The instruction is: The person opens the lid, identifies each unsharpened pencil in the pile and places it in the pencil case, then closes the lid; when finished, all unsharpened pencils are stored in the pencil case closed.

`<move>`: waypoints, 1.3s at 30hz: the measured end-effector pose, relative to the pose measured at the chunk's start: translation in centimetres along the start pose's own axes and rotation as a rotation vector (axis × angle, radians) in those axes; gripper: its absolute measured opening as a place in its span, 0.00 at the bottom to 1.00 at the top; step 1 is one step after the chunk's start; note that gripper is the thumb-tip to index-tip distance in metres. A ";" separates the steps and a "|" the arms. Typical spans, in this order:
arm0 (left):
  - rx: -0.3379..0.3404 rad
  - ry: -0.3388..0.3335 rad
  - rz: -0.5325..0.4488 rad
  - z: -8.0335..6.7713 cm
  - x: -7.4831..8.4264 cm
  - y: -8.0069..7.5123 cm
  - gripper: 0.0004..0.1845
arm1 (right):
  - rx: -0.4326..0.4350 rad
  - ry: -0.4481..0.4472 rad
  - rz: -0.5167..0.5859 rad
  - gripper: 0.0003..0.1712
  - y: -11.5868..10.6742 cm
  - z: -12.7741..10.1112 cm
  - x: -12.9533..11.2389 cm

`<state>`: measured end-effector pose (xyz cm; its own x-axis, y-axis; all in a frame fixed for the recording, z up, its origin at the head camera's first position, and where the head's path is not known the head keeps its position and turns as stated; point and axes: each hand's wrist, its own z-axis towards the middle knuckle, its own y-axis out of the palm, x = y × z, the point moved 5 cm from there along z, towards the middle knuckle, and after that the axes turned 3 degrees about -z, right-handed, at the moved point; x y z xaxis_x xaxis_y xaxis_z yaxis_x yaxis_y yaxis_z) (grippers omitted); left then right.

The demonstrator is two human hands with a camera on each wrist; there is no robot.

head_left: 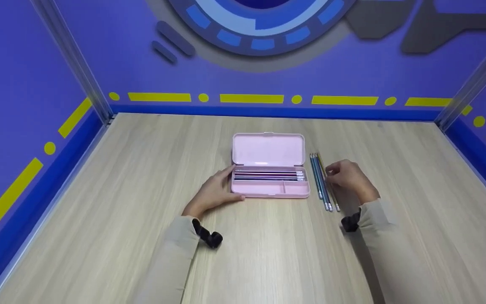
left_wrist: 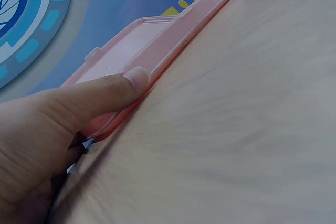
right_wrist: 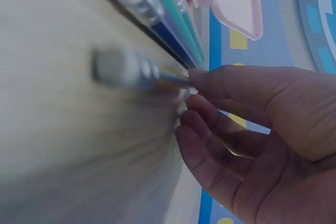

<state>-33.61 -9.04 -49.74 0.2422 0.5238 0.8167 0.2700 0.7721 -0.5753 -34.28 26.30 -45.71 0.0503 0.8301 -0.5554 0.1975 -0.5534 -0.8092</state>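
A pink pencil case [head_left: 270,195] lies on the table with its lid [head_left: 268,150] raised at the back. Several dark and purple pencils [head_left: 266,174] lie side by side in its rear compartment. My left hand [head_left: 213,192] holds the case's left end, the thumb [left_wrist: 137,78] against its front wall. To the right of the case, my right hand [head_left: 348,177] pinches a gold pencil [head_left: 331,192] between thumb and fingertips, its eraser end [right_wrist: 123,68] pointing towards me. Beside that pencil lie several blue and green pencils [head_left: 319,181] with white erasers.
In front of the pencils, the case has two small compartments [head_left: 264,187] split by a divider. Purple-blue panels [head_left: 268,80] with yellow marks wall the wooden table [head_left: 175,143] at the back and both sides. Each wrist wears a black camera [head_left: 213,239].
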 end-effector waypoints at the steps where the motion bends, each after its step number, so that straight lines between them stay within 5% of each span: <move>1: 0.001 0.005 0.001 0.0 0.1 0.0 0.56 | 0.010 -0.006 0.003 0.24 0.0 0.0 0.0; 25: -0.001 0.007 -0.004 0.0 0.1 0.2 0.55 | 0.000 0.017 0.124 0.27 -0.4 -0.1 1.0; 39: 0.001 -0.016 0.003 -0.1 0.0 0.0 0.55 | 0.064 -0.056 0.153 0.23 -2.0 -0.2 -1.2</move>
<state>-33.49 -9.08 -49.75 0.2286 0.5317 0.8155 0.2681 0.7709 -0.5778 -34.58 26.44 -43.40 0.0198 0.7317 -0.6813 0.1285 -0.6777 -0.7240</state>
